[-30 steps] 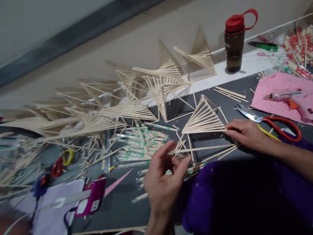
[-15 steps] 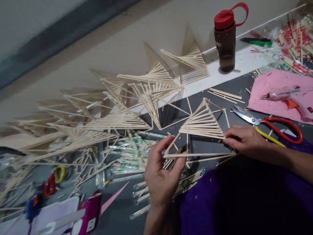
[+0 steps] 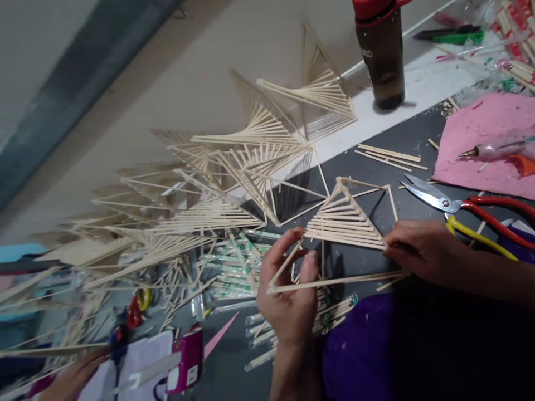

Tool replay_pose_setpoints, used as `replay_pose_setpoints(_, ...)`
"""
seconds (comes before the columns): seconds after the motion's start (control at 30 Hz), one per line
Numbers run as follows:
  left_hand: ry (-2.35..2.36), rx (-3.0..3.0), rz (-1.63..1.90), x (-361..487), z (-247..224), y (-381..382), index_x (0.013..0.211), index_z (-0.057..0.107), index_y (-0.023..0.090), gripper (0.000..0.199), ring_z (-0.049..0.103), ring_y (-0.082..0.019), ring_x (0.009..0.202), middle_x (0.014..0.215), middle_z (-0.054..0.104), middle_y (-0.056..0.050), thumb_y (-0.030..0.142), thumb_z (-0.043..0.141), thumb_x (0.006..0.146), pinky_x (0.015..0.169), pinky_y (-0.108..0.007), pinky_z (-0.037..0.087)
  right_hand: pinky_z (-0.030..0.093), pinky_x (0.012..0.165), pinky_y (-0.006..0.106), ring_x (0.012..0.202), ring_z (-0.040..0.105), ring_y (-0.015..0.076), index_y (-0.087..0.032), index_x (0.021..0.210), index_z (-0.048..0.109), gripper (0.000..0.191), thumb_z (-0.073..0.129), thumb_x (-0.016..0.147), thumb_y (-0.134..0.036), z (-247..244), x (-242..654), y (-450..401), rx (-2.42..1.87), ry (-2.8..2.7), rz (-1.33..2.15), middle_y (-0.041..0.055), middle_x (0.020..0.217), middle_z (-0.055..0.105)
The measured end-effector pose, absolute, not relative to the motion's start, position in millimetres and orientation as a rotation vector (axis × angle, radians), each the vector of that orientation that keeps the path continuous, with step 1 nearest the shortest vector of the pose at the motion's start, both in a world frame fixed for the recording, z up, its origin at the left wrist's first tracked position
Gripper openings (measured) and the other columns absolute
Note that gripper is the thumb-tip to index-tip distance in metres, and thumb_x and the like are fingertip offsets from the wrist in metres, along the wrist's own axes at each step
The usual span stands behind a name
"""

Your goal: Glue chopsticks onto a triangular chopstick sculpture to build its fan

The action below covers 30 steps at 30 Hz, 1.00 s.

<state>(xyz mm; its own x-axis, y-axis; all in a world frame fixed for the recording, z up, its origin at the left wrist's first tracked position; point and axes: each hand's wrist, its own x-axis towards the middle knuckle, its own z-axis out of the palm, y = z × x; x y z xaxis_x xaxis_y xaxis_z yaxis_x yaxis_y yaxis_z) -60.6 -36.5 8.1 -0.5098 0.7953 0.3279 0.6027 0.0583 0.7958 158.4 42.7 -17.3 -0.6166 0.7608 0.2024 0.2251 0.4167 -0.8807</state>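
Observation:
A structure of wooden chopsticks (image 3: 346, 223), with a twisted fan of stacked sticks and a bare triangular frame, stands in front of me. My left hand (image 3: 288, 289) is at its left corner: the index fingertip touches the joint, the thumb is bent near it, and a frame stick crosses in front of the palm. At the right end of the stacked sticks, my right hand (image 3: 418, 248) pinches the corner; its fingertips partly hide the joint. More linked chopstick fans (image 3: 267, 128) stretch to the left along the wall.
Scissors (image 3: 447, 206) lie right, near a glue gun (image 3: 493, 149) on pink foam (image 3: 480, 117). A bottle (image 3: 380, 61) stands behind. Wrapped chopsticks (image 3: 234, 267), loose sticks (image 3: 388, 156) and a magenta box (image 3: 184, 359) lie about. Another person's hand (image 3: 77, 373) is at lower left.
My left thumb has moved up towards the index finger, and the frame's left corner has swung lower. My right hand keeps its pinch. Another person's hand has appeared at lower left.

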Motion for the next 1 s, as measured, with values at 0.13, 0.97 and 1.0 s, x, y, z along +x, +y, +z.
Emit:
replay_pose_setpoints(0.13, 2.149, 1.425, 1.416, -59.7, 9.1, -37.0, 0.118, 0.062, 0.025, 0.038, 0.068, -0.015, 0.095, 0.117, 0.068, -0.005, 0.022, 0.069, 0.082, 0.08, -0.026, 0.055, 0.035, 0.058, 0.02, 0.059, 0.049, 0.007, -0.014, 0.078, 0.065, 0.025, 0.049, 0.093, -0.027, -18.6, 158.2, 42.5, -0.843, -2.081, 1.198, 0.0006, 0.068, 0.06)
replay_pose_setpoints(0.97, 2.166, 1.477, 1.52, -52.4, 4.4, -31.2, 0.114, 0.065, 0.021, 0.026, 0.066, -0.015, 0.092, 0.108, 0.067, -0.005, 0.028, 0.059, 0.09, 0.077, -0.029, 0.057, 0.034, 0.059, 0.021, 0.063, 0.05, 0.0091, -0.014, 0.07, 0.059, 0.023, 0.05, 0.089, -0.022, -17.0, 159.8, 49.3, -0.778, -2.156, 1.14, 0.0023, 0.068, 0.06)
replay_pose_setpoints(1.0, 2.164, 1.478, 1.523, -52.2, 4.1, -30.7, 0.114, 0.065, 0.021, 0.026, 0.066, -0.016, 0.094, 0.108, 0.067, -0.005, 0.029, 0.059, 0.09, 0.077, -0.029, 0.057, 0.033, 0.059, 0.022, 0.062, 0.05, 0.0091, -0.014, 0.07, 0.059, 0.023, 0.05, 0.089, -0.021, -17.4, 159.8, 49.6, -0.771, -2.155, 1.145, 0.0023, 0.068, 0.059)
